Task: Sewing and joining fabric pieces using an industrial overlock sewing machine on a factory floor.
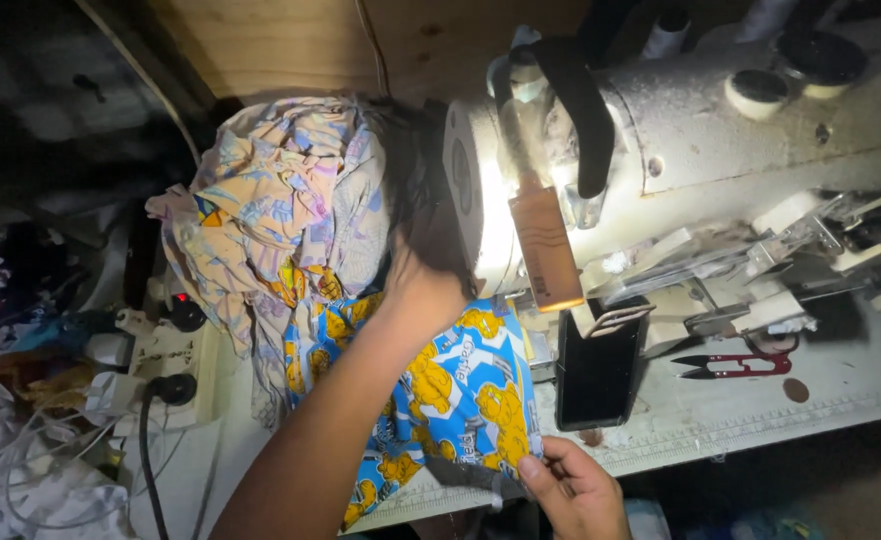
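Head view: left hand presses blue-and-yellow printed fabric flat behind the sewing machine, fingers hidden, while right hand pinches its hem at the bench's front edge, keeping it taut.

Blue cloth with yellow cartoon bears (red snips nearby)

Tailoring workshop: industrial sewing machine mounted on a worn surface, heaped printed fabric, red thread snips, power strip
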